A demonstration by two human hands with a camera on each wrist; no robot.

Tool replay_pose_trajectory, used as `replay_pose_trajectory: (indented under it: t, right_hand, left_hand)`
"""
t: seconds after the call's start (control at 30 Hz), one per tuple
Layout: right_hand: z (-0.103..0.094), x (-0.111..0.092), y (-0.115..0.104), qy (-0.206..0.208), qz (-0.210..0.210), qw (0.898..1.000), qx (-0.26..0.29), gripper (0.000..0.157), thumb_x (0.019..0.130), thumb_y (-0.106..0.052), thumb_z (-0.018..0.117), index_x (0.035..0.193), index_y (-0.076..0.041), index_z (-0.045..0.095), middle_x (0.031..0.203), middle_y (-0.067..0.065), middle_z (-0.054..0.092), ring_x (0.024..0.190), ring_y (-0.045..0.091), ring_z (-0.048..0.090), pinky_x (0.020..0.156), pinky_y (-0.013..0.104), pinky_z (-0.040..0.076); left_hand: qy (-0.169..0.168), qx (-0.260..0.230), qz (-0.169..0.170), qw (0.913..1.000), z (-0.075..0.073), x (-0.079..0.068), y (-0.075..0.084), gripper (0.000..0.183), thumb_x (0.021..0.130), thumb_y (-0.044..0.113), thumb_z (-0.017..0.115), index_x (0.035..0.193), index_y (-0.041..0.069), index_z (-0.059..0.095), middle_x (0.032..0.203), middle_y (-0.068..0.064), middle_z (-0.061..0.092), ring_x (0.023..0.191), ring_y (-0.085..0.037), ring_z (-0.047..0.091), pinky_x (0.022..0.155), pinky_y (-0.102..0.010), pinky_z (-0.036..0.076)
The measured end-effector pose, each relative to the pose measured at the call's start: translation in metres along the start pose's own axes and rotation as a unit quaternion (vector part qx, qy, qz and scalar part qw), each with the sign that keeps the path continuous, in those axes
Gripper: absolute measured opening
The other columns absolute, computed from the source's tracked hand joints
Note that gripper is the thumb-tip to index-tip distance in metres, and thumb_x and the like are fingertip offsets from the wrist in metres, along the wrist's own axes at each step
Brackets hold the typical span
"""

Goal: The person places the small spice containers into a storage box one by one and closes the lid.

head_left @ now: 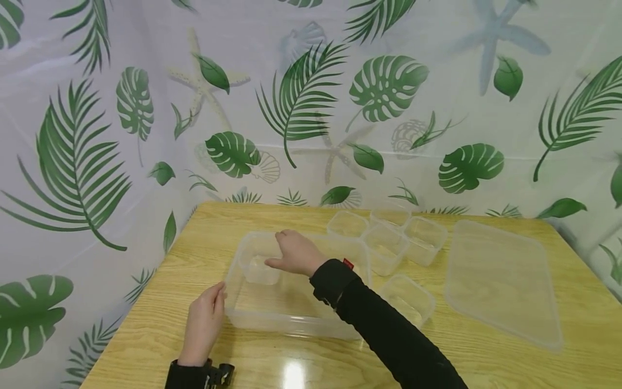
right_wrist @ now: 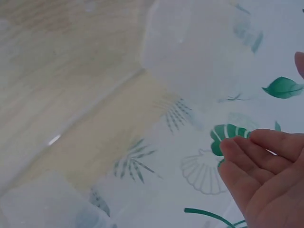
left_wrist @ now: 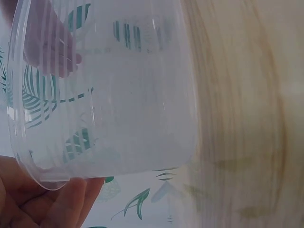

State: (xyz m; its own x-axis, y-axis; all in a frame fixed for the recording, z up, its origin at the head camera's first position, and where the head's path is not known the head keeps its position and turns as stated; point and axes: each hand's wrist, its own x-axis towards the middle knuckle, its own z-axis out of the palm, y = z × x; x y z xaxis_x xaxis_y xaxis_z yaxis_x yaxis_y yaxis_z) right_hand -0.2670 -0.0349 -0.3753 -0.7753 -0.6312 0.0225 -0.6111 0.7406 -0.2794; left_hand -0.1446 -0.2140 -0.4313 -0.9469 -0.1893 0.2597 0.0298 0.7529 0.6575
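Note:
A large clear plastic box (head_left: 296,327) stands on the table. At its front left corner my left hand (head_left: 204,319) grips the edge. The left wrist view shows the bent fingers (left_wrist: 71,204) against the outside of the box wall (left_wrist: 137,109), close to the rim. Inside the box, in the back left part, sits a small clear container (head_left: 262,273). My right hand (head_left: 296,253) hovers over that container, thumb apart from the fingers. In the right wrist view its fingers (right_wrist: 256,161) lie side by side with nothing held.
Several more small clear containers (head_left: 386,248) cluster at the back right of the box. Another small container (head_left: 408,302) stands near its right side. A flat translucent lid (head_left: 502,281) lies farther right. Behind the wooden table (head_left: 262,362) hangs a leaf-patterned cloth (head_left: 311,178).

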Motion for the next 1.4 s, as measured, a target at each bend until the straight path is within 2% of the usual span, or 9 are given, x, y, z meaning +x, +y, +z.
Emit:
replay_pose_trajectory:
  t: [0.3, 0.53, 0.7, 0.93, 1.4]
  right_hand:
    - [-0.031, -0.031, 0.000, 0.027, -0.017, 0.999, 0.037, 0.068, 0.082, -0.040, 0.061, 0.129, 0.005, 0.041, 0.127, 0.020, 0.044, 0.117, 0.030, 0.041, 0.094, 0.036, 0.036]
    - [-0.056, -0.065, 0.012, 0.077, -0.002, 0.997, 0.017, 0.071, 0.081, -0.039, 0.062, 0.131, 0.005, 0.038, 0.130, 0.021, 0.040, 0.119, 0.031, 0.038, 0.095, 0.038, 0.035]
    - [-0.066, -0.088, 0.024, 0.111, 0.007, 0.994, 0.008, 0.072, 0.079, -0.037, 0.065, 0.129, 0.008, 0.039, 0.127, 0.023, 0.042, 0.117, 0.033, 0.039, 0.093, 0.040, 0.037]
    - [-0.067, -0.109, 0.039, 0.125, 0.001, 0.992, 0.009, 0.073, 0.078, -0.036, 0.066, 0.127, 0.010, 0.039, 0.128, 0.024, 0.040, 0.118, 0.034, 0.037, 0.095, 0.041, 0.034]
    - [-0.057, -0.162, 0.083, 0.124, 0.050, 0.991, 0.001, 0.076, 0.077, -0.032, 0.068, 0.128, 0.014, 0.034, 0.126, 0.030, 0.038, 0.116, 0.041, 0.036, 0.093, 0.046, 0.034]
  left_hand:
    - [-0.003, -0.003, -0.003, 1.0000, -0.001, 0.000, 0.001, 0.029, 0.092, 0.003, 0.042, 0.114, -0.013, 0.052, 0.100, -0.026, 0.059, 0.088, -0.033, 0.059, 0.073, -0.043, 0.048]
    - [-0.003, -0.003, 0.002, 1.0000, 0.000, 0.000, 0.003, 0.029, 0.093, 0.004, 0.042, 0.114, -0.013, 0.052, 0.103, -0.027, 0.058, 0.088, -0.032, 0.060, 0.072, -0.042, 0.049]
    - [-0.007, -0.004, 0.001, 1.0000, 0.001, 0.000, 0.004, 0.029, 0.093, 0.004, 0.041, 0.114, -0.013, 0.052, 0.105, -0.027, 0.057, 0.089, -0.032, 0.059, 0.072, -0.042, 0.049]
    - [-0.010, -0.003, -0.005, 0.9999, -0.001, -0.001, 0.003, 0.030, 0.093, 0.004, 0.040, 0.115, -0.013, 0.051, 0.105, -0.028, 0.056, 0.093, -0.035, 0.057, 0.075, -0.044, 0.047]
    - [0.000, -0.005, 0.016, 0.9999, -0.001, -0.001, -0.001, 0.028, 0.092, 0.003, 0.042, 0.112, -0.013, 0.054, 0.105, -0.028, 0.057, 0.092, -0.035, 0.057, 0.072, -0.044, 0.048]
